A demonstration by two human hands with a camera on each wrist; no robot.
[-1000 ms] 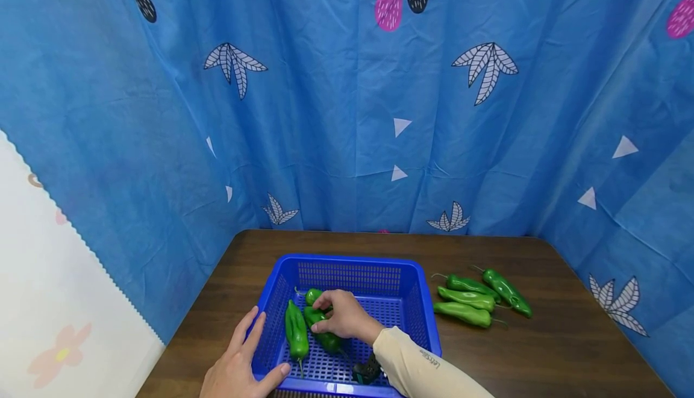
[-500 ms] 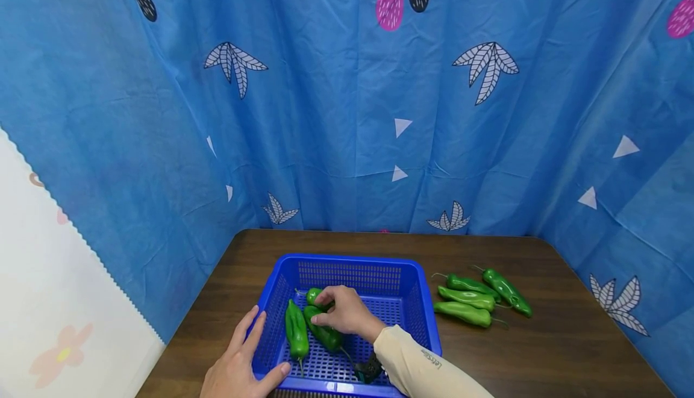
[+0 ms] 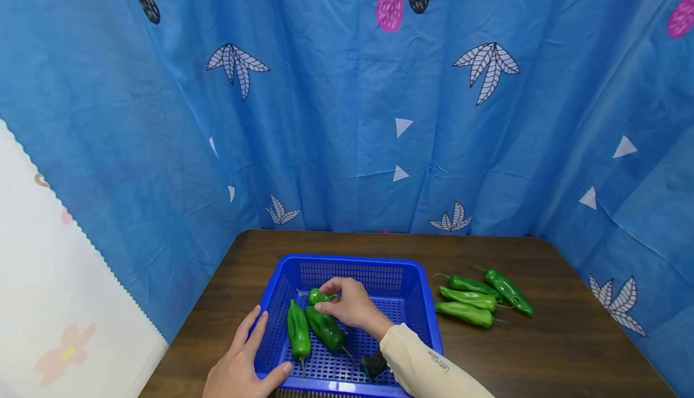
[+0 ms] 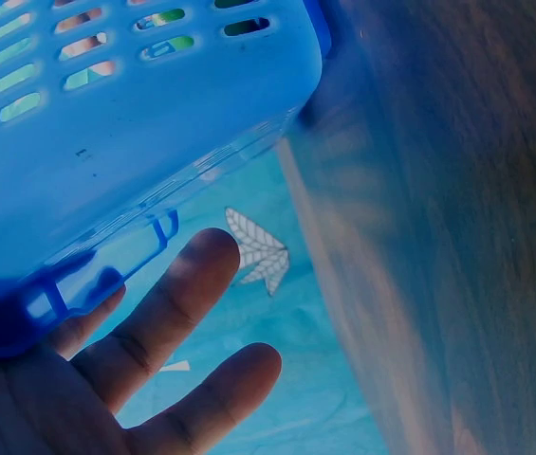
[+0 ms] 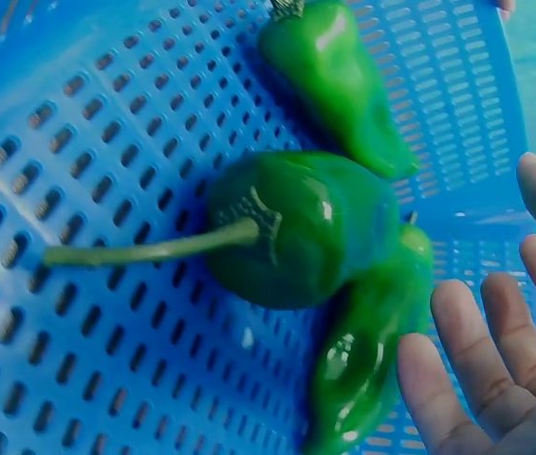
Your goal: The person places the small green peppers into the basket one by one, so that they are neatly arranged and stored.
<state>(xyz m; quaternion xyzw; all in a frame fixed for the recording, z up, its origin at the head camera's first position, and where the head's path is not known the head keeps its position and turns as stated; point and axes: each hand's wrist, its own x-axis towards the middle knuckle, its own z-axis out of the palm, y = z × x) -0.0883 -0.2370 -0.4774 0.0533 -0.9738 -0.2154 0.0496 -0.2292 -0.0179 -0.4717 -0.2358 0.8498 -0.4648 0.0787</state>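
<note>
Three green peppers lie in a blue plastic basket (image 3: 355, 260): a left pepper (image 3: 298, 329), a middle pepper (image 3: 325, 329) with its stem toward the near right, and a far pepper (image 3: 315, 295), partly hidden by my right hand (image 3: 352, 303). In the right wrist view, the fingers of that hand are loosely bent beside the far pepper (image 5: 367, 351), with nothing held; whether a fingertip touches it I cannot tell. My left hand (image 3: 238, 359) is at the basket's near left corner, thumb by the near rim. Its fingers (image 4: 158, 318) extend along the outside.
Right of the basket, several more green peppers (image 3: 468, 299) lie together on the brown wooden table (image 3: 564, 350). A blue patterned curtain (image 3: 358, 115) hangs behind the table. A dark wrist device (image 3: 373, 363) on the right arm sits low over the basket.
My right hand has shifted slightly up and right, off the middle pepper toward the far one, and more of the middle pepper shows. The left hand stays at the basket's corner.
</note>
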